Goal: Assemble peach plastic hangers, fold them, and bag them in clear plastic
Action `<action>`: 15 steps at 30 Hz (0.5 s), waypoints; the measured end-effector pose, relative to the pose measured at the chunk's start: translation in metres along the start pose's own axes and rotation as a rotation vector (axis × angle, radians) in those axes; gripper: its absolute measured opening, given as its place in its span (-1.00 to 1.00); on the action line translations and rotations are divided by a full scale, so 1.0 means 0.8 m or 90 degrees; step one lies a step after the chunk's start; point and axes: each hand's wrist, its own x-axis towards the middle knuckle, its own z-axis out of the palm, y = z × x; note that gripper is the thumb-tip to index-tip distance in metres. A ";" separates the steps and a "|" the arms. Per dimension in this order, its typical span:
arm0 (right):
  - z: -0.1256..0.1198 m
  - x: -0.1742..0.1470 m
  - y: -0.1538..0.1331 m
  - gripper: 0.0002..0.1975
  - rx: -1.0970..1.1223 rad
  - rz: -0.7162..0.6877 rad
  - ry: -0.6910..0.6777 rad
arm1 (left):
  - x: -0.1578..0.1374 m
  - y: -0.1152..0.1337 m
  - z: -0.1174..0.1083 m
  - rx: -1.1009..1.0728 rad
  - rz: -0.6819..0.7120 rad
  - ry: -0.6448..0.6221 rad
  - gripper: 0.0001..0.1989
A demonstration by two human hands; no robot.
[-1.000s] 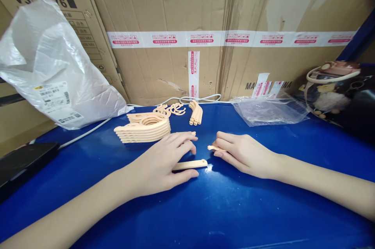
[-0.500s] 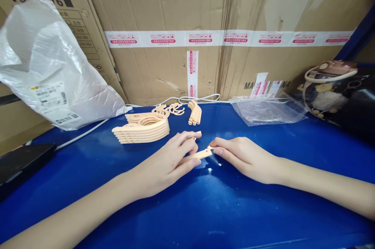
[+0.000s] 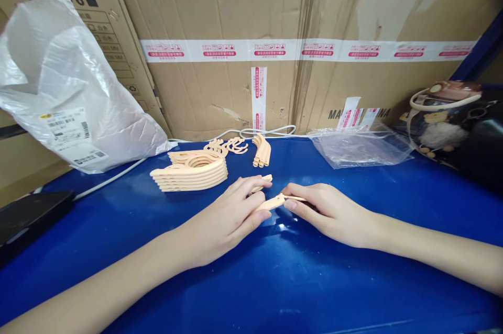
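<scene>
Two pale beige parts meet over the blue table [image 3: 314, 281]: the left hand [image 3: 236, 213] grasps a flat bar [image 3: 272, 202] between thumb and fingers, and the right hand [image 3: 334, 213] pinches a slim strip [image 3: 294, 198] against its end. Whether they have locked cannot be told, so the joining seems only part done. Behind the left hand, a neat stack [image 3: 188, 179] of shaped pieces, some loose hooks [image 3: 236, 146] and a bundle of curved bars [image 3: 261, 151] lie unheld, the hooks and curved bars apparently not yet used. "V3" and "V6", the latter beside a filled square, read on the left carton [image 3: 129, 25]; "MA" and "INA" show either side of tape [image 3: 349, 114] on the back carton [image 3: 220, 14]. The white bag's label [image 3: 66, 132] is too small to read.
</scene>
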 end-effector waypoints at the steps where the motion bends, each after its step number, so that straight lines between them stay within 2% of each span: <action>1: 0.000 0.000 0.000 -0.69 0.001 0.000 0.003 | 0.000 -0.001 0.001 0.008 0.004 0.005 -0.68; 8: 0.001 -0.001 0.000 -0.78 0.016 -0.013 0.013 | 0.001 -0.002 0.006 0.022 0.020 0.030 -0.69; 15: 0.000 0.002 -0.001 -0.67 -0.002 -0.016 -0.005 | 0.002 0.000 0.005 0.013 0.018 0.025 -0.65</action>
